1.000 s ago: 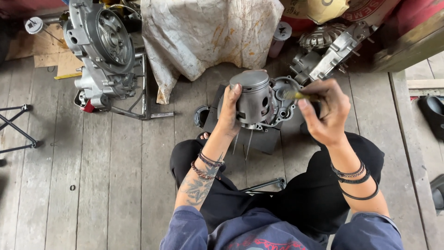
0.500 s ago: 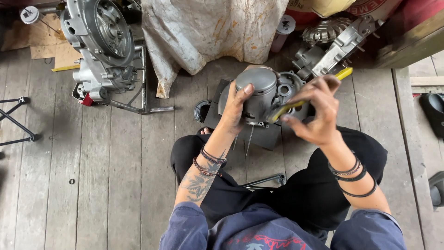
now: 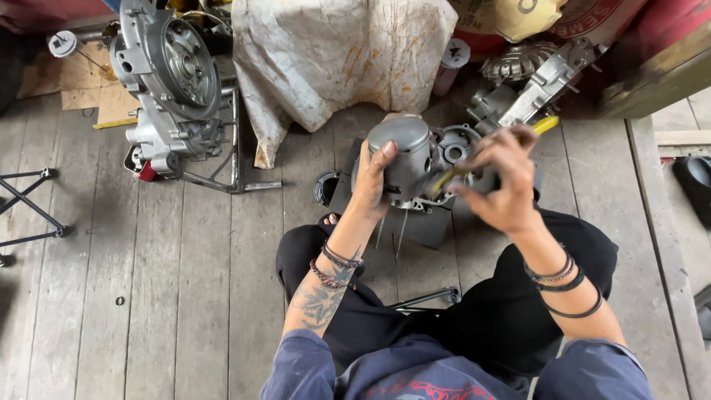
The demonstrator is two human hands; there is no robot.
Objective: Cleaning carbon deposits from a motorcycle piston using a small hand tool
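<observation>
- A grey metal piston (image 3: 401, 152) stands crown-up on an engine casing (image 3: 452, 159), which rests on a dark mat (image 3: 426, 222) on the plank floor (image 3: 185, 281), just ahead of the seated person's knees.
- The left hand (image 3: 372, 181) has its fingers (image 3: 385, 155) clamped around the piston's side.
- The right hand (image 3: 503, 181) has its fingers closed on a yellow-handled tool (image 3: 544, 124), whose blurred shaft points towards the piston.
- Farther left, another engine block (image 3: 174, 81) sits on a metal stand (image 3: 229, 174); a stained sack (image 3: 341, 52) lies behind.
</observation>
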